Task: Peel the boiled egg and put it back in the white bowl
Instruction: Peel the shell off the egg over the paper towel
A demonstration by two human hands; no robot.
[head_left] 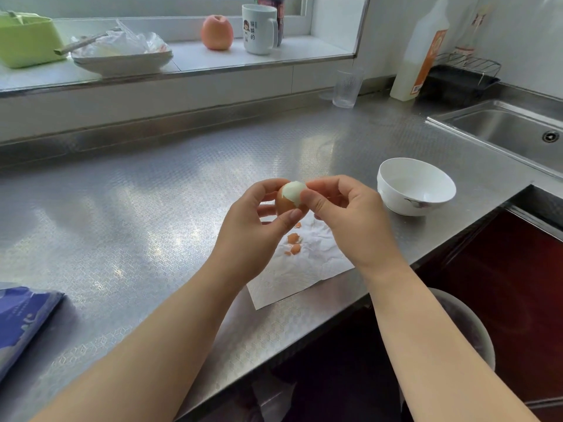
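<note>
— How are the arms set?
— Both bare forearms reach in from the near edge and converge toward the middle.
— The left hand [256, 226]?
— Curled around the egg [291, 197], thumb across its near side, fingers behind.
— And the right hand [347, 214]?
— Just right of it, knuckles up, thumb and forefinger pinched at the egg's peeled top.

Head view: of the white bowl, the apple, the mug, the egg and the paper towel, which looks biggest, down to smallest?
1. Paper towel
2. White bowl
3. Mug
4. Apple
5. Egg

The mug and apple sit farther away on the sill, so their true rank against the bowl is unsure.
</note>
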